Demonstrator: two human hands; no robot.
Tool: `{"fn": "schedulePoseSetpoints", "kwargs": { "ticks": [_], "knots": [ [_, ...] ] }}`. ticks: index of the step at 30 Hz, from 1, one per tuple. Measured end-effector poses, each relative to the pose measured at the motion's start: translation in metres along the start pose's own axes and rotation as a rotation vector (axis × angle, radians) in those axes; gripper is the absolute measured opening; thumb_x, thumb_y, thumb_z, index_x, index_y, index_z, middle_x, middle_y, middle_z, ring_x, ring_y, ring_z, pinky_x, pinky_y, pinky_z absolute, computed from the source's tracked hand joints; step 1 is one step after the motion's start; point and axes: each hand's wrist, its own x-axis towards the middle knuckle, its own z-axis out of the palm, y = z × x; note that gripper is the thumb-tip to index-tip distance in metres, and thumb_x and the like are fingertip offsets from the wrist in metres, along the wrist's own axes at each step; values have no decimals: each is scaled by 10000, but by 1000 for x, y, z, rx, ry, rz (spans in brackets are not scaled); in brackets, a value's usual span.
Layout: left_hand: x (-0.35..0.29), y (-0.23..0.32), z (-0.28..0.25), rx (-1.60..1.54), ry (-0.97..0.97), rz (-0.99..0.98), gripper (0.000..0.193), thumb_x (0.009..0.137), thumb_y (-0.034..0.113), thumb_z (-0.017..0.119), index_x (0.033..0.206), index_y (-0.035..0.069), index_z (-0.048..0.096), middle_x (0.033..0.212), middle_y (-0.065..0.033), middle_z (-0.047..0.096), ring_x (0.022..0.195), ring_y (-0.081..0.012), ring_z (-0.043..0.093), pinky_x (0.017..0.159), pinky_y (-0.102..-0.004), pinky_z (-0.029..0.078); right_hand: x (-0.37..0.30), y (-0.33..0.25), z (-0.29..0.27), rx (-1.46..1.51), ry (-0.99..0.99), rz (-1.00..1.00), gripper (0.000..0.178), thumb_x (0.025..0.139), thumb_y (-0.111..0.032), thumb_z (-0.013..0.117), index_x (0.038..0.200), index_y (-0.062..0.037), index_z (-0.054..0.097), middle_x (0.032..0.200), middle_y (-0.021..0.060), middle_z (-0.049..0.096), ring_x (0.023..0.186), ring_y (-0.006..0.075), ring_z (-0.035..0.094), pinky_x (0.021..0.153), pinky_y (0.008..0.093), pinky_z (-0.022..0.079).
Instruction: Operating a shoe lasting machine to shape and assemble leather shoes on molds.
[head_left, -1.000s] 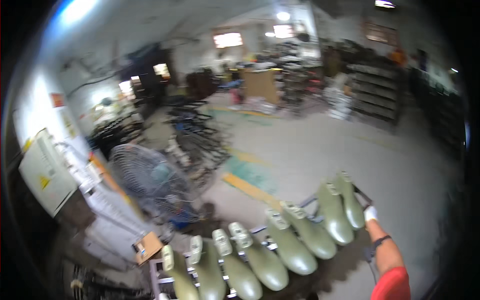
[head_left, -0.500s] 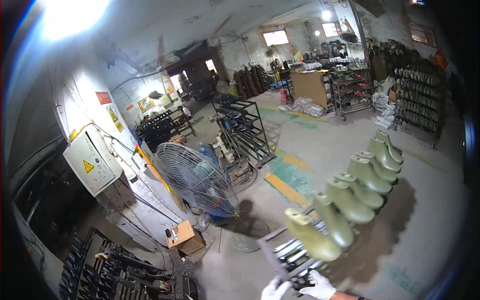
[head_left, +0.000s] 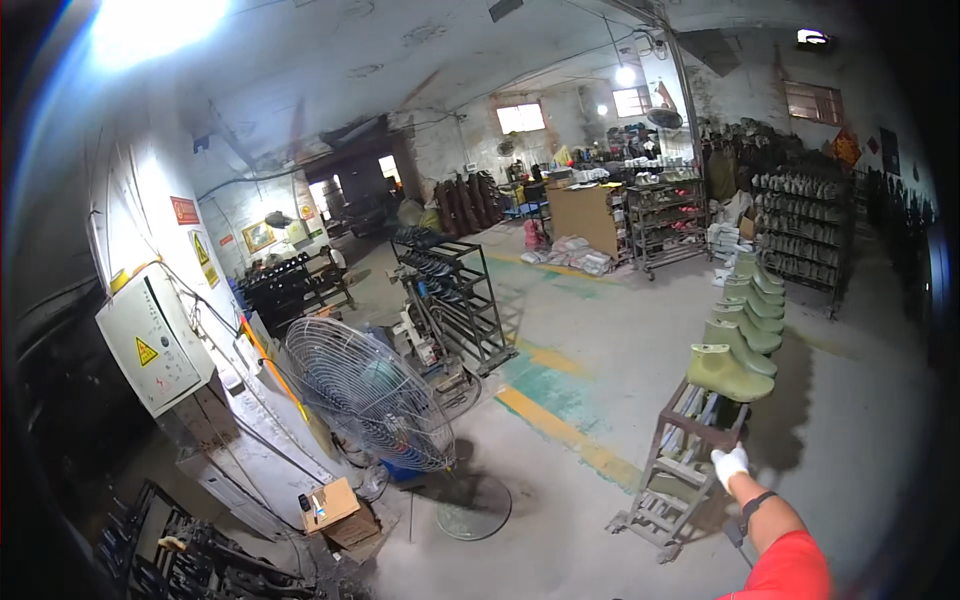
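My right hand (head_left: 730, 466), in a white glove, closes on the near upper corner of a dark metal rack (head_left: 670, 455). The arm reaches in from the lower right, with a red sleeve and a dark band at the wrist. A row of olive-green, ankle-high boots (head_left: 730, 374) sits along the top of the rack, running away from me. Whether they are finished boots or boot-shaped lasts, I cannot tell. Bare rails and crossbars show at the rack's near end. My left hand is out of the picture.
To the left stand a large wire-caged fan (head_left: 370, 395), a cardboard box (head_left: 333, 503) and a grey electrical cabinet (head_left: 155, 340). Beyond the fan is a rack of dark footwear (head_left: 460, 285). Further racks (head_left: 800, 235) and a workbench (head_left: 585, 215) line the back.
The boot rack now stands further away and its end frame shows more fully. My left hand has left the picture. My right arm is stretched out further. The view has turned right.
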Motion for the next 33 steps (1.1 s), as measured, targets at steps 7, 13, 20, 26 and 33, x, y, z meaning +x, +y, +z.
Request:
{"fn": "schedulePoseSetpoints", "kwargs": {
  "ticks": [7,13,20,26,33],
  "knots": [
    [38,102,8,-87,131,-129,373,964,416,701,1128,92,788,1135,-207,751,1059,-426,689,942,-512,552,148,-11,16,84,18,-39,590,875,-326,793,1406,-115,645,1336,174,729,1250,376,684,1061,458,533],
    [28,120,5,-83,180,-175,345,960,403,688,1091,102,793,1086,-205,754,1013,-427,699,903,-526,557,188,-38,48,88,91,25,636,874,-283,764,1438,-56,576,1348,232,704,1247,432,667,1074,483,527],
    [-79,49,5,-172,285,-165,315,955,387,673,1047,113,798,1029,-204,759,960,-427,710,857,-542,563,26,84,160,-1337,-848,-927,305,932,-229,684,1191,-144,820,1261,93,788,1136,294,764,937,508,605],
    [-192,-67,21,-339,441,-498,296,951,374,660,1009,122,803,981,-202,762,914,-427,720,817,-556,568,-407,57,236,-879,-1868,-1267,569,1025,-467,642,1433,-72,661,1450,190,654,1351,363,589,1163,476,458],
    [-348,-282,162,-532,455,-806,280,947,359,645,966,133,809,924,-200,766,860,-427,732,771,-572,573,-618,-92,182,-670,-2019,-970,716,916,-577,729,1433,-86,667,1349,199,728,1249,314,698,1081,409,536]
  ]
}}
